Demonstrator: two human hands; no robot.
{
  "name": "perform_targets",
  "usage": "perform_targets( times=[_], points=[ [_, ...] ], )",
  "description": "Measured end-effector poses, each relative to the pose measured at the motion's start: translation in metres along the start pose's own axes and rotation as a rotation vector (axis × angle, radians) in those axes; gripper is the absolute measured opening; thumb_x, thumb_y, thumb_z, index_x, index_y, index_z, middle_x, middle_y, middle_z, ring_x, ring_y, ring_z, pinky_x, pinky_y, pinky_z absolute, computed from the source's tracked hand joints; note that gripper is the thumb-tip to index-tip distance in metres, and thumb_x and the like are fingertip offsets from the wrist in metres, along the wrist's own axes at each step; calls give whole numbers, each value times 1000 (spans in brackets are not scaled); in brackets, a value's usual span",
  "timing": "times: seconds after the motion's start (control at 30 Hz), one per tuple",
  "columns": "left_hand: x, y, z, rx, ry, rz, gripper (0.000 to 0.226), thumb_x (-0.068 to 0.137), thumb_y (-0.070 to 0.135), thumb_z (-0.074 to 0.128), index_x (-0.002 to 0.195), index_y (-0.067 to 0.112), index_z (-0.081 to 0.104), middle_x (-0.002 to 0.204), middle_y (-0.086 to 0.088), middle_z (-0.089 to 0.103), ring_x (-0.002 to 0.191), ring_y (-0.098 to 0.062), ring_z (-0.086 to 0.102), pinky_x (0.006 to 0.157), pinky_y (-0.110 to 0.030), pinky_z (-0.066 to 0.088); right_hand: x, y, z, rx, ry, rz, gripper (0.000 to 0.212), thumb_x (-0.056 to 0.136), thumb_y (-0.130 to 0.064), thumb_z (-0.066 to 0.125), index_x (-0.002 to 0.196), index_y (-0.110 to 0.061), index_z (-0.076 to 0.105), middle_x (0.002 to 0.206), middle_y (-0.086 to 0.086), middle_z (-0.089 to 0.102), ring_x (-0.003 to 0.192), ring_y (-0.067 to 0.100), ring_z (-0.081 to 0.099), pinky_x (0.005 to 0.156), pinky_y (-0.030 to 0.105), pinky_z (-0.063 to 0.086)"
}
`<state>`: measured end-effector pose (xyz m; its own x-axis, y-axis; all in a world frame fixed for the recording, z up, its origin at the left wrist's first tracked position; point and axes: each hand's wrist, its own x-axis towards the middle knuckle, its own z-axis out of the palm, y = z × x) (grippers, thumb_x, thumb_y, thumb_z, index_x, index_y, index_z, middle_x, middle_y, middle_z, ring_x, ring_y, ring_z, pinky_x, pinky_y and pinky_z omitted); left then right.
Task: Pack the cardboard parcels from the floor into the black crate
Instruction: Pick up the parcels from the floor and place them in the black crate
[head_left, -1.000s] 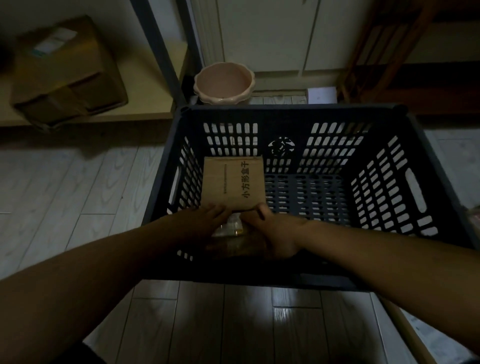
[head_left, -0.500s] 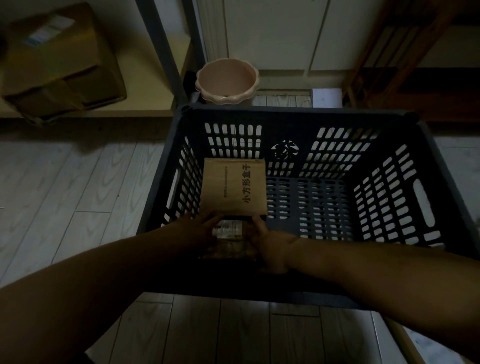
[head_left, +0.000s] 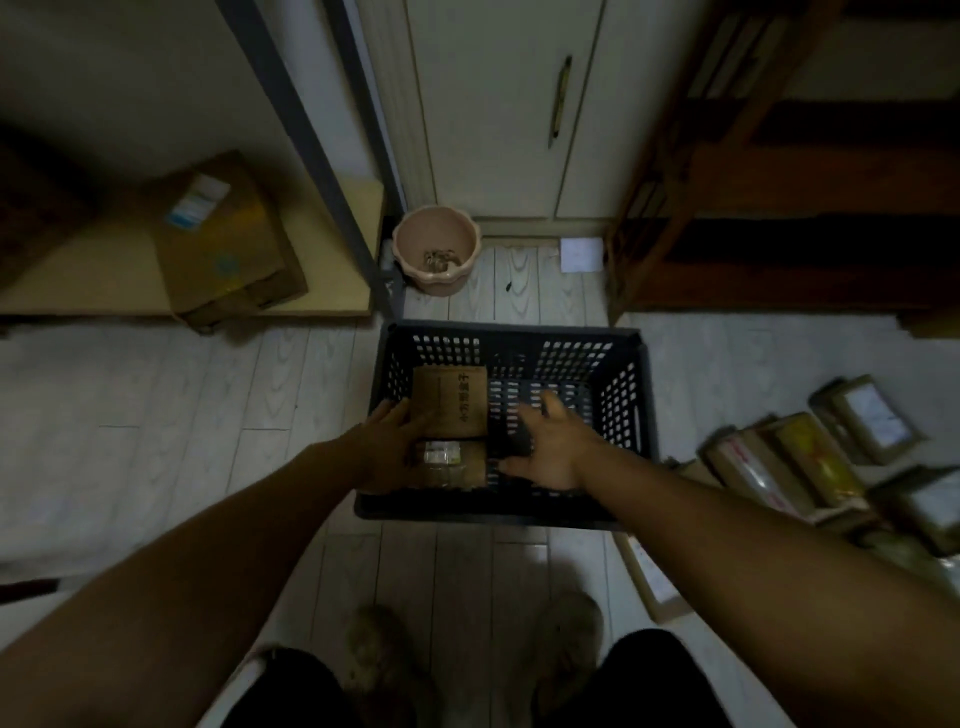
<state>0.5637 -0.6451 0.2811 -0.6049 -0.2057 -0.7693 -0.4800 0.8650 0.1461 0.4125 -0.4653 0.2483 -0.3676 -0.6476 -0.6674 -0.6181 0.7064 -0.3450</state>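
Observation:
The black crate (head_left: 641, 415) stands on the pale wood floor in front of me. Two cardboard parcels lie in its left half: a printed one (head_left: 451, 399) at the back and a smaller one with a white label (head_left: 451, 462) in front of it. My left hand (head_left: 392, 441) rests against the left side of these parcels, fingers spread. My right hand (head_left: 548, 441) hovers over the crate's middle, fingers apart, holding nothing. Several more parcels (head_left: 831, 457) lie on the floor to the right.
A pink pot (head_left: 436, 249) stands behind the crate. A large cardboard box (head_left: 218, 244) sits on a low shelf at the left. A dark wooden rack (head_left: 779, 208) is at the right, a white cabinet door (head_left: 493, 104) behind. My shoes (head_left: 384, 660) are below.
My head has risen, so the crate looks smaller and the floor parcels at the right have come into view. My right hand has let go of the labelled parcel and moved right.

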Motion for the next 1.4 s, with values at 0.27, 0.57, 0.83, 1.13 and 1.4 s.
perform_targets(
  times=[0.27,0.57,0.83,1.13,1.4],
  points=[
    [-215,79,-106,-179,207,-35,90,89,46,56,150,28,-8,159,-4,-10,145,-32,-8,117,-46,7,-204,-38,-121,103,188,34,101,77,-71,55,153,-26,7,160,8,-1,146,29,8,119,41,17],
    [-327,130,-127,-207,483,59,90,85,47,61,151,29,3,159,-8,-6,146,-28,3,117,-36,14,-363,-39,-138,80,492,142,96,82,-65,56,153,-24,6,161,7,-2,147,28,5,119,42,17],
    [-408,233,-127,-195,614,318,85,84,49,61,150,33,9,160,-4,1,146,-26,10,116,-36,16,-528,1,-115,-4,668,351,93,82,-66,53,153,-28,6,161,2,-3,148,25,4,118,41,17],
    [-447,433,-94,-115,559,547,86,83,50,62,149,38,8,160,0,-2,146,-26,4,117,-40,15,-690,120,-96,46,813,473,93,83,-66,54,153,-30,5,161,2,-3,148,24,4,119,40,16],
    [-442,647,-45,-142,480,652,83,84,49,62,149,37,10,159,0,0,146,-28,9,115,-42,21,-831,282,-55,122,788,660,92,84,-67,50,154,-27,4,161,4,-2,147,26,7,118,39,19]
  ],
)
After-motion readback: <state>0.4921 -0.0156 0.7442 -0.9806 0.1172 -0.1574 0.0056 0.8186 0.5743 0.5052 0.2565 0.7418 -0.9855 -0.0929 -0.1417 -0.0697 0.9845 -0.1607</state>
